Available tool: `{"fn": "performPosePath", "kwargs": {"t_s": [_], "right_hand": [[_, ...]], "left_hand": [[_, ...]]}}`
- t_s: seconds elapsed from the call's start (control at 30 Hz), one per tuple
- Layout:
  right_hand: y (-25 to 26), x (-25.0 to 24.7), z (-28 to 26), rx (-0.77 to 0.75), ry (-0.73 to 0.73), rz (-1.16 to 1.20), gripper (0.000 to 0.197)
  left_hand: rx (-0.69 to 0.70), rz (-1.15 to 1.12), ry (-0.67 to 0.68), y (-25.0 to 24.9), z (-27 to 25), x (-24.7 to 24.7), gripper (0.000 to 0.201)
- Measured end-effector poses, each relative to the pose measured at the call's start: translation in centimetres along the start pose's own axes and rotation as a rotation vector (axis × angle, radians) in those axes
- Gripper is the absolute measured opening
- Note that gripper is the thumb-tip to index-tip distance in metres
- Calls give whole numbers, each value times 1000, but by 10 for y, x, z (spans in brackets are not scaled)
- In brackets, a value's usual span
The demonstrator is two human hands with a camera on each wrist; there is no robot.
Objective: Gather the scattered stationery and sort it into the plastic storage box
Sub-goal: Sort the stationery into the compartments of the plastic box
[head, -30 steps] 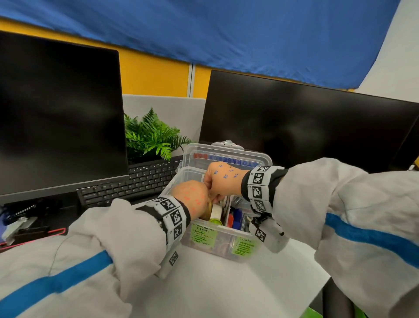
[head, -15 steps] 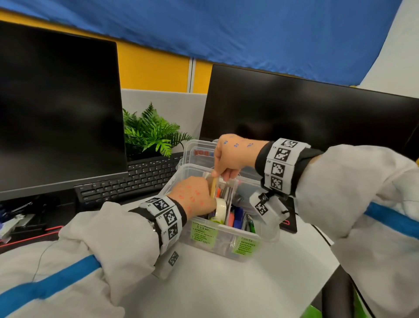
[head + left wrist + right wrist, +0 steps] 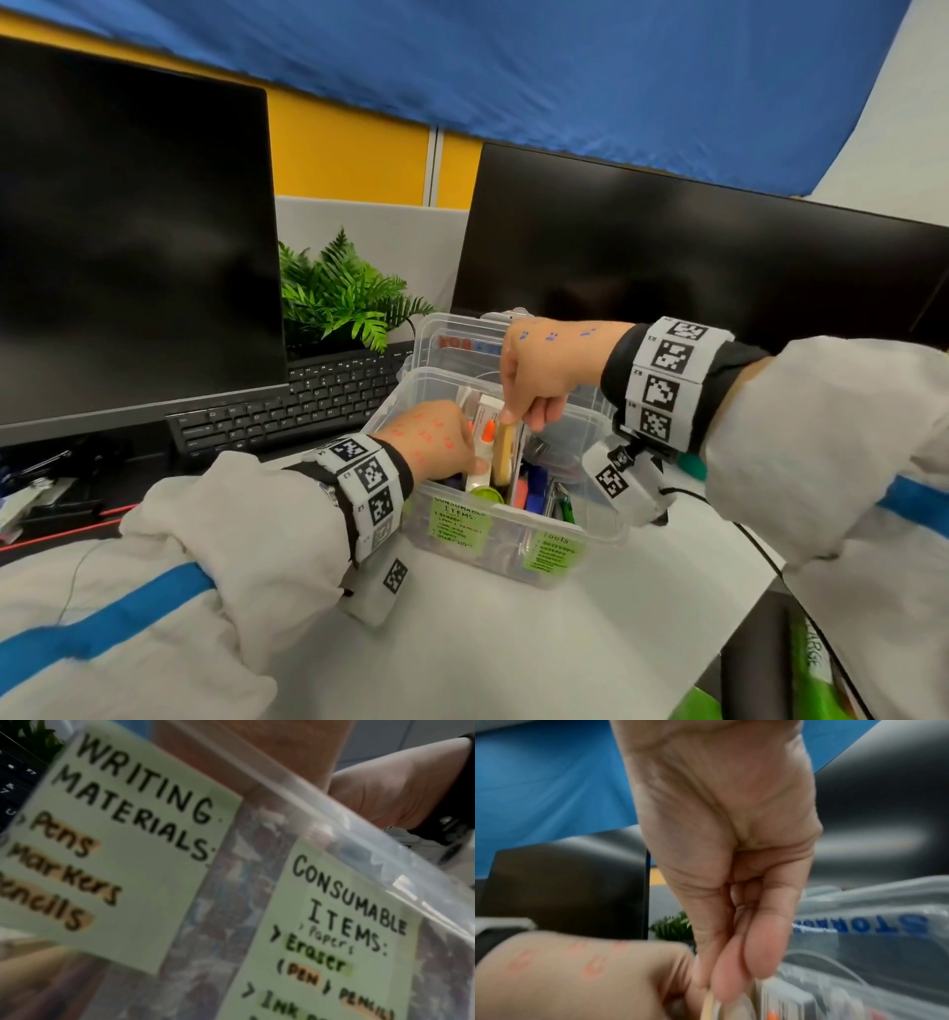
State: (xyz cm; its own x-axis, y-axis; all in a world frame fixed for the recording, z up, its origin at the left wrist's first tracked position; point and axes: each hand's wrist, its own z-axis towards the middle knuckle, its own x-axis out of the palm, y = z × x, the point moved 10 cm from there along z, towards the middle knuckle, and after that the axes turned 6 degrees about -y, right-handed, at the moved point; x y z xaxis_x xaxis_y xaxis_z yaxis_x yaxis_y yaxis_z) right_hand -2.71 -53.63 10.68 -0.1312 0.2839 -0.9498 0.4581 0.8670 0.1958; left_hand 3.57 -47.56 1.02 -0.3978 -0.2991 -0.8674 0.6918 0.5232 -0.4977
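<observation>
We pinch the top edge of a tan tape roll (image 3: 502, 452) with the right hand (image 3: 539, 375), holding it upright inside the clear plastic storage box (image 3: 590, 534), while our left hand (image 3: 436, 437) reaches in beside it, its grip hidden.

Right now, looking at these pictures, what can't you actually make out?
- Left hand fingertips: head view, buried among the things in the storage box.
- Tan flat thing that the right hand pinches: too blurred to name, both views.
- Third green label: head view, too small to read.
- Consumables label: left wrist view, cut off at the bottom edge.
</observation>
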Motion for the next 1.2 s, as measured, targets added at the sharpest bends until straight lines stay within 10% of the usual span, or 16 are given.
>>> {"fn": "performPosePath", "kwargs": {"t_s": [0.33,0.5,0.7,0.93,1.2], "right_hand": [[2,63,14,-103,-31,-430,28],[-19,59,20,37,51,-237,24],[-6,47,7,12,49,-361,27],[88,3,-8,-175,-240,-84,16],[252,78,-29,-522,-234,284,15]], "left_hand": [[10,47,8,-2,0,3,42],[27,24,36,-3,2,7,34],[37,79,-238,-11,-12,-33,30],[18,22,-464,16,-75,-104,12],[-298,289,-540,151,-217,-166,16]]}}
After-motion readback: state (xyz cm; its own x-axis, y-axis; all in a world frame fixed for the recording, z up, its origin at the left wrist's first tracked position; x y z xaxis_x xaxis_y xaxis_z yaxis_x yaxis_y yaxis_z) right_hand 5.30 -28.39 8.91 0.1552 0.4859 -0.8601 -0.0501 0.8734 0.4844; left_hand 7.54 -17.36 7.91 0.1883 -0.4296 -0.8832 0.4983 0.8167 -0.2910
